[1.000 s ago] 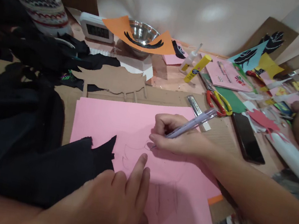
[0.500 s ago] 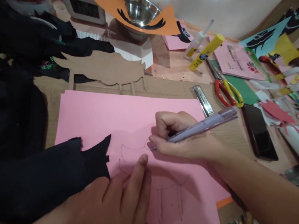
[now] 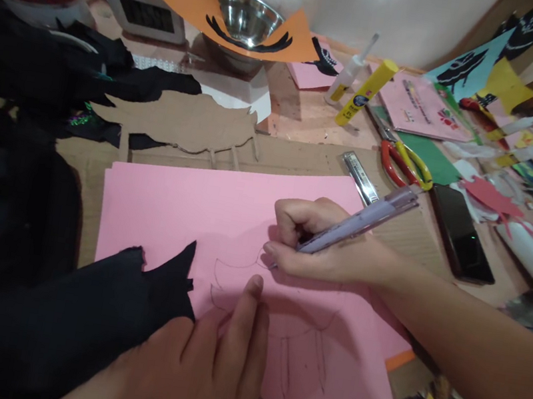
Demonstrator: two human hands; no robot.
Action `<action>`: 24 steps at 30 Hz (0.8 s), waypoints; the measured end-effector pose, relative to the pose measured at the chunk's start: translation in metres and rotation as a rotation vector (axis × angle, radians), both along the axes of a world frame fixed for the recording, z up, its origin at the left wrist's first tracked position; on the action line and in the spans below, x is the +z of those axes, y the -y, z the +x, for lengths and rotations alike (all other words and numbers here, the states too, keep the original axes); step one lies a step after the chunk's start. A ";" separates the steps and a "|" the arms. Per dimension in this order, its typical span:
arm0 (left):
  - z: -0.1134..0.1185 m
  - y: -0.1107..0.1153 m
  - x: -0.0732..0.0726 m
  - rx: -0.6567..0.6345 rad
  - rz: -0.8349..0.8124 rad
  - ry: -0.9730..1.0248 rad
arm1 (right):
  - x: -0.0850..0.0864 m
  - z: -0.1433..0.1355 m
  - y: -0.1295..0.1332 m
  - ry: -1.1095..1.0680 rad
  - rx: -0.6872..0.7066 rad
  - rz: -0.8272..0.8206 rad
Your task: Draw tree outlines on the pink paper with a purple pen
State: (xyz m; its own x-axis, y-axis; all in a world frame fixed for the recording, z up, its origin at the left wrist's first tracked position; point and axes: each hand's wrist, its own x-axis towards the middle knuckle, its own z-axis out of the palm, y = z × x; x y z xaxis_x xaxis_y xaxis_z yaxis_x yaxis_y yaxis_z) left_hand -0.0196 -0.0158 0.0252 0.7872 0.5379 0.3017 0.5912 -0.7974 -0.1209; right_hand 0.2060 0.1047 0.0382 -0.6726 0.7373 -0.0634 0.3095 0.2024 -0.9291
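1. Two bare hands worked over pink paper (image 3: 159, 203), which lay stacked on cardboard (image 3: 298, 154) in front of the person.
2. The right hand (image 3: 315, 241) gripped a pale purple pen (image 3: 362, 220), closed tightly around it, with the tip at a drawn line on the top sheet.
3. The left hand (image 3: 207, 365) held nothing that showed; its fingers were extended and rested on the same sheet, the index fingertip just below the pen tip.
4. Thin pen lines (image 3: 308, 334) curved across the paper, partly hidden by both hands.
5. A pointed black piece (image 3: 169, 285) lay over the paper's left part, against the left hand.
6. Beyond the paper lay a brown cutout (image 3: 183, 119) with narrow legs.
7. A yellow glue stick (image 3: 363, 97) stood tilted farther back, and a dark phone (image 3: 463, 237) lay to the right.
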 end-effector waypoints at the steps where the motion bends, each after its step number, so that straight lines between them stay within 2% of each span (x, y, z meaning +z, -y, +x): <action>1: 0.000 0.002 -0.002 0.007 0.005 0.009 | 0.001 0.000 0.000 0.013 0.001 0.008; 5: 0.001 0.004 -0.004 0.018 0.011 0.016 | 0.004 0.001 -0.001 0.074 0.013 0.039; 12: -0.001 0.001 -0.003 0.009 0.007 0.004 | 0.004 0.001 -0.002 0.032 0.021 0.025; 18: -0.004 0.002 -0.005 -0.041 0.013 -0.032 | 0.010 0.002 -0.003 0.122 0.030 0.013; 24: -0.003 0.003 -0.006 -0.026 0.012 -0.011 | 0.008 0.002 -0.003 0.081 0.017 0.002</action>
